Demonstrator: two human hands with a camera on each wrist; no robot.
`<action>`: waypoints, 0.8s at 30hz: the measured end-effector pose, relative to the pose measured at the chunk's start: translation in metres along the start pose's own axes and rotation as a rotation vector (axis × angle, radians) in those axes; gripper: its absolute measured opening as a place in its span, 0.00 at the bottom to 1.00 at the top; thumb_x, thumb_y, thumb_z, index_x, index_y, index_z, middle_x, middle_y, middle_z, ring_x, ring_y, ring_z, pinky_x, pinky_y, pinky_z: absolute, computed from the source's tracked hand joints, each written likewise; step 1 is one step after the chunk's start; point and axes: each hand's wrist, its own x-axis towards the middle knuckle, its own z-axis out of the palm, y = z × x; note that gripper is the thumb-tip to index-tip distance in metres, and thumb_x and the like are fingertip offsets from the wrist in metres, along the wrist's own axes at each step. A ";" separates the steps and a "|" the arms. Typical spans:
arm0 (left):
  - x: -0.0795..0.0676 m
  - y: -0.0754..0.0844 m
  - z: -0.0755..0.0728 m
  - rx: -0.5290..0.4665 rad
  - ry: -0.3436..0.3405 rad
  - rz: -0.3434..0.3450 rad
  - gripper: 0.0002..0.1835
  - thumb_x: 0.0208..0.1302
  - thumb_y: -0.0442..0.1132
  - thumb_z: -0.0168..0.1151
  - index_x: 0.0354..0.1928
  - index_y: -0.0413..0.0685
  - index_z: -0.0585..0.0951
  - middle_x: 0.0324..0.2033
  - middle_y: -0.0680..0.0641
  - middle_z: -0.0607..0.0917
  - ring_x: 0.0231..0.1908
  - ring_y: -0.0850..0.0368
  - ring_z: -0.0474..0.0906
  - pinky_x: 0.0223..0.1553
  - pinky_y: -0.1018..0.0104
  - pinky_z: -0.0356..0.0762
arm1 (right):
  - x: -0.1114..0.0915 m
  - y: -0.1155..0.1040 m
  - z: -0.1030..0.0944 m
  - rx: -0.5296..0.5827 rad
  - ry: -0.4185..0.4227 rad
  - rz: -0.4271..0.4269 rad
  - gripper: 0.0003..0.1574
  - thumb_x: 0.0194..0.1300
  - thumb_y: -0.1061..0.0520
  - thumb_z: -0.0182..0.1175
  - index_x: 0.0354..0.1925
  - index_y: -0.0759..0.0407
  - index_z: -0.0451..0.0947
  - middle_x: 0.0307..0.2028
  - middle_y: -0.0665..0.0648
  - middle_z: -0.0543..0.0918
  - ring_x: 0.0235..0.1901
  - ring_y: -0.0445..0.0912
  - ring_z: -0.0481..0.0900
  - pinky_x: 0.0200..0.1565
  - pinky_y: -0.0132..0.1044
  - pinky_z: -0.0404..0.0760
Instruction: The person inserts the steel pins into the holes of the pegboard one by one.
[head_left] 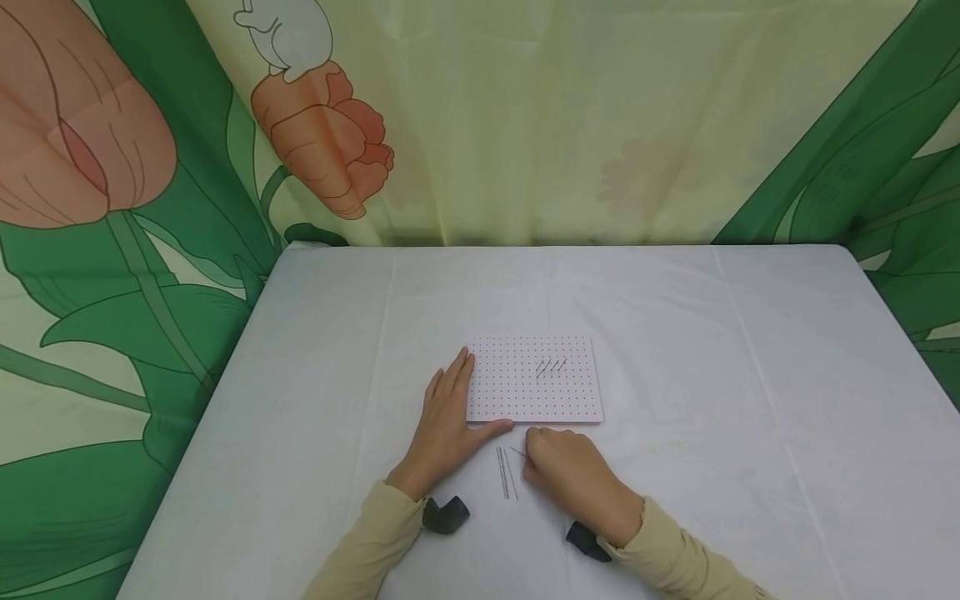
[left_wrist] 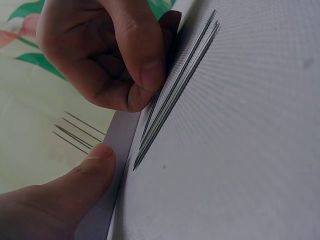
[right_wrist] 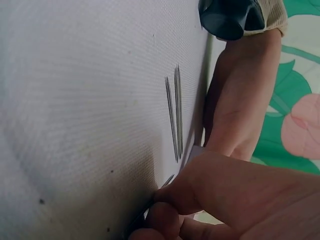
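Observation:
A white pegboard [head_left: 517, 396] with rows of small holes lies on the table. Several thin metal pins [head_left: 551, 367] stand in its right half. My left hand [head_left: 444, 421] steadies the board, straight fingers along its left edge and thumb at the front edge. In front of the board, my right hand [head_left: 573, 477] pinches a thin metal pin [head_left: 517, 452] low over the cloth, its tip poking out from the fingers. Beside it on the table lie several loose pins [left_wrist: 175, 95], bunched nearly parallel; the right wrist view shows these pins [right_wrist: 177, 115] too.
A white cloth [head_left: 675, 333] covers the table. Black wrist mounts [head_left: 447, 516] sit at both cuffs. Behind the table hangs a printed curtain [head_left: 562, 125] with a carrot and leaves.

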 end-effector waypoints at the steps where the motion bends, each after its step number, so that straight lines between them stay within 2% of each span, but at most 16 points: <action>1: 0.000 0.000 0.000 0.001 0.000 -0.001 0.61 0.52 0.63 0.72 0.77 0.39 0.52 0.78 0.44 0.51 0.77 0.51 0.49 0.77 0.51 0.41 | 0.000 0.000 0.000 -0.007 -0.002 -0.001 0.12 0.56 0.67 0.63 0.20 0.59 0.73 0.14 0.49 0.72 0.15 0.39 0.64 0.16 0.32 0.66; 9: 0.001 0.000 0.000 0.003 0.000 -0.002 0.61 0.51 0.63 0.73 0.77 0.39 0.52 0.78 0.44 0.51 0.77 0.51 0.50 0.77 0.51 0.42 | -0.001 -0.002 -0.003 -0.013 -0.042 0.021 0.14 0.59 0.66 0.63 0.20 0.59 0.72 0.15 0.50 0.72 0.14 0.40 0.65 0.15 0.35 0.67; 17: 0.001 0.000 0.000 0.006 0.001 0.002 0.61 0.52 0.63 0.73 0.77 0.39 0.52 0.78 0.44 0.51 0.76 0.51 0.50 0.77 0.51 0.42 | -0.001 -0.004 0.001 -0.102 0.057 -0.048 0.14 0.51 0.66 0.66 0.18 0.59 0.71 0.13 0.51 0.72 0.12 0.43 0.67 0.13 0.39 0.69; 24: 0.000 0.001 -0.001 0.002 0.003 0.000 0.60 0.52 0.62 0.73 0.77 0.39 0.52 0.78 0.44 0.52 0.76 0.50 0.50 0.77 0.50 0.43 | -0.001 -0.004 0.002 -0.138 0.096 -0.079 0.14 0.48 0.65 0.65 0.16 0.58 0.70 0.12 0.50 0.70 0.12 0.40 0.63 0.12 0.36 0.65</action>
